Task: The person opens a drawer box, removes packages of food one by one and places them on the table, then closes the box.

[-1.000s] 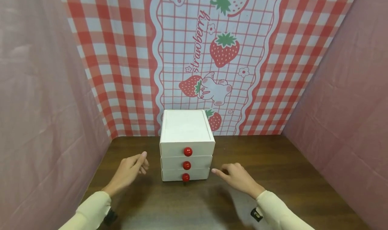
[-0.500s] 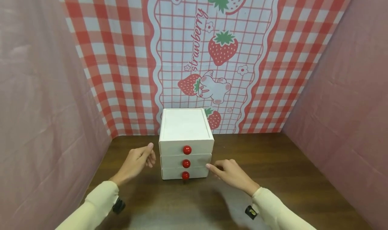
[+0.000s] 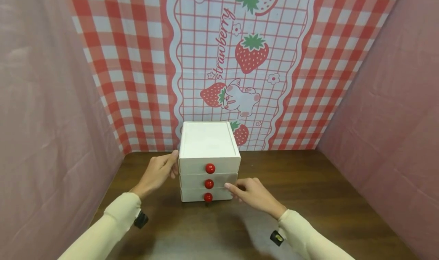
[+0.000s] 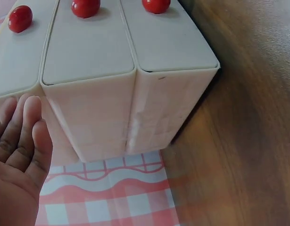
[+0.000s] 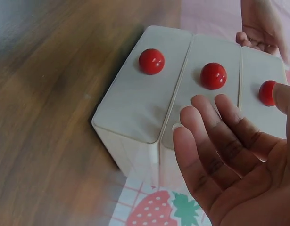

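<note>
A white box of three stacked drawers (image 3: 209,140) stands on the table with its front toward me. Each drawer is closed and bears a round red knob: top (image 3: 210,168), middle (image 3: 209,184), bottom (image 3: 207,197). My left hand (image 3: 157,173) is at the box's upper left side, fingers nearly straight. In the left wrist view its fingertips (image 4: 32,107) lie at the top drawer's side wall; whether they touch is unclear. My right hand (image 5: 239,165) hovers by the lower right front, fingers loosely bent and holding nothing. Its thumb overlaps the drawer front in the head view.
The brown wooden table (image 3: 291,184) extends to both sides and in front of the box. Behind it hangs a red-checked strawberry cloth (image 3: 252,54). Pink curtains (image 3: 44,119) close off the left and right sides.
My left hand has moved right and farther back, up to the box's left side. My right hand has moved left, to the lower right front. The drawers stay closed.
</note>
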Motion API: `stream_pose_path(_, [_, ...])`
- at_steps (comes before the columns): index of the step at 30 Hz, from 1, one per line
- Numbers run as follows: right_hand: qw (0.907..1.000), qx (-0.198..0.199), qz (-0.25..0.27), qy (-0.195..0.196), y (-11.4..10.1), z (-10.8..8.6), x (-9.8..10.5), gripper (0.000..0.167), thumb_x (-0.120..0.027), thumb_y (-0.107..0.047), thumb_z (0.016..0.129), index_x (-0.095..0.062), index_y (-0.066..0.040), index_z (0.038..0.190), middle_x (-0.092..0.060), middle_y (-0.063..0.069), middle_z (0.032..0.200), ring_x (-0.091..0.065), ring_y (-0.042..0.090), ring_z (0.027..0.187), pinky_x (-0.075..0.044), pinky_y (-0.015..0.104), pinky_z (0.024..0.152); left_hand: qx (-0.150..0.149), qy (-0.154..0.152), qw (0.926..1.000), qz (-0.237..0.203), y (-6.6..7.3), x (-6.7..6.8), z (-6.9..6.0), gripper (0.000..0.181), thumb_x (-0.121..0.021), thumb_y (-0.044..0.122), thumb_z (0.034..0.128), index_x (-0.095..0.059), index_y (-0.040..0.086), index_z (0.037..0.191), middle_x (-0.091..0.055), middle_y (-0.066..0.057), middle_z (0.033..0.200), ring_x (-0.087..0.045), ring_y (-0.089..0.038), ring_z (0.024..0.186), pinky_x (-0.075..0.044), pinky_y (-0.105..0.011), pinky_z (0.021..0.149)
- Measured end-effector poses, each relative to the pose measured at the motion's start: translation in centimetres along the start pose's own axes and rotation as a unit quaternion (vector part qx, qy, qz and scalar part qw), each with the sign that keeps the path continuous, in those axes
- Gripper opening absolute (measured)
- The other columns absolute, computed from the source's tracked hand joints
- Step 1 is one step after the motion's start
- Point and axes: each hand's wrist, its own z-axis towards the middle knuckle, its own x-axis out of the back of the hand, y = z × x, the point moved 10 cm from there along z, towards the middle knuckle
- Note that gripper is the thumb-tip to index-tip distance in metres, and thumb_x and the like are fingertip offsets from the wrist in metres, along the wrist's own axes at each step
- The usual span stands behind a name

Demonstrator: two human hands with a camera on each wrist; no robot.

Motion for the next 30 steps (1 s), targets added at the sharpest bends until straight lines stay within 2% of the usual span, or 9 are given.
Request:
stream_pose_path(6, [0.9999,0.009,0.013,0.006,-0.8,0.6,-0.1,0.058,-0.051,-0.065,0.1,-0.073,-0.014,0.081,-0.065,-0.011,0.067,-0.064,0.01,0.061,-0.053,0.029,0.056,-0.006,-0.027,0.9994,0.019,0.5,-0.5,0.8,0.053,-0.047,0.042,0.11,-0.065,0.013,0.07,-0.064,-0.001,0.062,-0.064,-0.019,0.056,-0.049,-0.03,0.06])
stream_pose_path(14, [0.9986,0.002,0.052,0.002,-1.7,1.3,-0.6,0.052,-0.053,-0.062,0.101,-0.075,-0.018,0.086,-0.072,-0.001,0.075,-0.068,0.022,0.065,-0.055,0.032,0.057,0.015,-0.066,0.9972,0.032,0.5,-1.1,1.3,0.055,-0.045,0.048,0.1091,-0.064,0.013,0.071,-0.064,-0.002,0.064,-0.066,-0.026,0.056,-0.052,-0.033,0.063])
stream_pose_path(17, [0.9993,0.008,0.034,0.012,-2.1,1.7,-0.7,0.053,-0.052,-0.064,0.101,-0.076,-0.019,0.086,-0.072,-0.002,0.075,-0.067,0.018,0.061,-0.055,0.031,0.055,0.02,-0.078,0.9961,0.035,0.5,-1.4,1.3,0.055,-0.045,0.049,0.1091,-0.065,0.013,0.073,-0.064,-0.001,0.064,-0.066,-0.024,0.056,-0.053,-0.033,0.063])
stream_pose_path(21, [0.9994,0.017,0.018,0.023,-2.8,2.2,-0.8,0.058,-0.051,-0.064,0.101,-0.077,-0.014,0.087,-0.072,-0.002,0.074,-0.068,0.019,0.061,-0.055,0.031,0.053,0.021,-0.094,0.9942,0.048,0.6,-1.6,1.2,0.055,-0.042,0.049,0.1098,-0.068,0.014,0.076,-0.065,-0.001,0.064,-0.065,-0.02,0.056,-0.053,-0.033,0.065])
stream_pose_path(25, [0.9977,0.009,0.066,0.015,-3.3,2.5,-1.2,0.057,-0.052,-0.058,0.103,-0.077,-0.007,0.09,-0.072,0.0,0.076,-0.07,0.025,0.064,-0.058,0.037,0.057,0.019,-0.106,0.992,0.066,0.9,-1.6,1.1,0.058,-0.037,0.051,0.1103,-0.067,0.015,0.077,-0.065,-0.004,0.066,-0.065,-0.02,0.057,-0.053,-0.035,0.066])
stream_pose_path(30, [0.989,-0.03,0.144,-0.006,-3.4,2.8,-1.9,0.063,-0.049,-0.059,0.104,-0.076,-0.002,0.095,-0.072,0.011,0.077,-0.068,0.028,0.059,-0.057,0.04,0.054,0.033,-0.114,0.9898,0.079,0.6,-1.5,1.1,0.06,-0.038,0.058,0.1077,-0.067,0.015,0.078,-0.065,-0.005,0.068,-0.064,-0.02,0.059,-0.051,-0.034,0.066])
